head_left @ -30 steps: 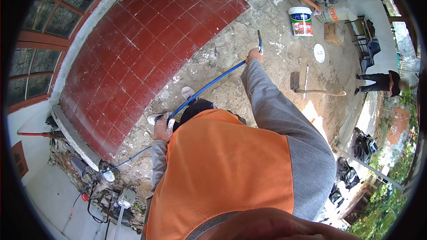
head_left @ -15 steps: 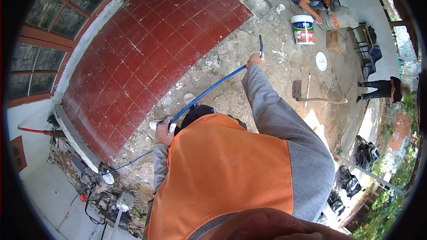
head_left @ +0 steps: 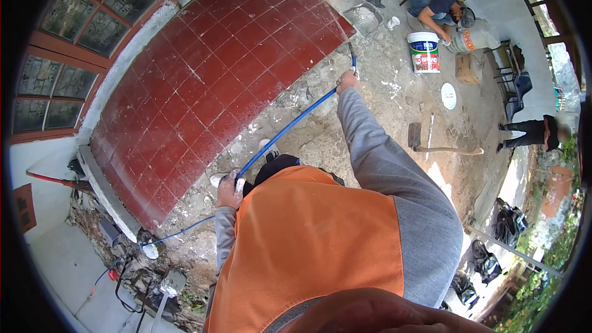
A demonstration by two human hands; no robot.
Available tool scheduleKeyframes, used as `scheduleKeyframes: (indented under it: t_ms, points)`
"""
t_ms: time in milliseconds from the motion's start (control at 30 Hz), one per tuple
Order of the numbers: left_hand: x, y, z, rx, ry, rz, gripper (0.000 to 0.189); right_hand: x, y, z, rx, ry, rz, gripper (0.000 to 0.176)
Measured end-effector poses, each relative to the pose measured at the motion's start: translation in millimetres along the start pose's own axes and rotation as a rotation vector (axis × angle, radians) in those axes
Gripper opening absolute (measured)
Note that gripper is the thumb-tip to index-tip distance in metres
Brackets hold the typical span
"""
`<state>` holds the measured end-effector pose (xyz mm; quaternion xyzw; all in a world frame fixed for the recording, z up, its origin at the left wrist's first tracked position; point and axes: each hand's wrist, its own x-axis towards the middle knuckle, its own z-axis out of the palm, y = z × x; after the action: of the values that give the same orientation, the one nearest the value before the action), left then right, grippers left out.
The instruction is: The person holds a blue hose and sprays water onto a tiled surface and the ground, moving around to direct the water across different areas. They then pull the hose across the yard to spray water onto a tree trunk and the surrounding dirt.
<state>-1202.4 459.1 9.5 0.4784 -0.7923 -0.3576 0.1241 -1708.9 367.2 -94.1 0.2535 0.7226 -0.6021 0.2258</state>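
A blue hose [head_left: 288, 127] runs in a gentle arc between my two hands. My right hand [head_left: 348, 80] is closed round it near its dark end piece [head_left: 352, 53], which points toward the corner of the red tiled floor [head_left: 209, 68]. My left hand [head_left: 230, 190] is closed round the hose beside my shoes, close to my body. A thinner blue line [head_left: 185, 230] trails on the rough ground from near my left hand toward the wall at the lower left.
A co-worker [head_left: 436, 6] crouches at the upper right by a paint bucket [head_left: 424, 61], a sack [head_left: 472, 37] and a carton [head_left: 467, 69]. A hoe [head_left: 441, 149] and white lid [head_left: 448, 96] lie on the ground. Another person [head_left: 530, 132] stands farther right.
My right hand has shifted slightly left, and the hose's end piece now points up and left, nearer the red tiles. Both hands keep hold of the hose.
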Motion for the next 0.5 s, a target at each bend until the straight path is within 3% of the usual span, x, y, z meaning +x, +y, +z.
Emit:
scheduleKeyframes:
  t_ms: [133, 300, 400, 500]
  points:
    - [1.9, -2.5, -0.8, 0.006, 0.005, -0.015, 0.036, -15.3, -10.4, 13.0, -0.019, -0.060, -0.057, 0.022]
    - [7.8, 3.0, -5.9, -0.002, 0.010, -0.023, 0.032, 5.4, 3.6, 13.2, -0.116, 0.047, -0.153, 0.034]
    - [8.4, 0.0, -2.2, 0.030, 0.011, -0.022, 0.031, 25.1, 18.3, -7.1, -0.136, 0.105, -0.027, 0.036]
    - [11.7, -3.7, 2.0, -0.023, -0.019, 0.019, 0.031, 56.7, 44.6, -35.2, -0.094, 0.190, -0.088, 0.036]
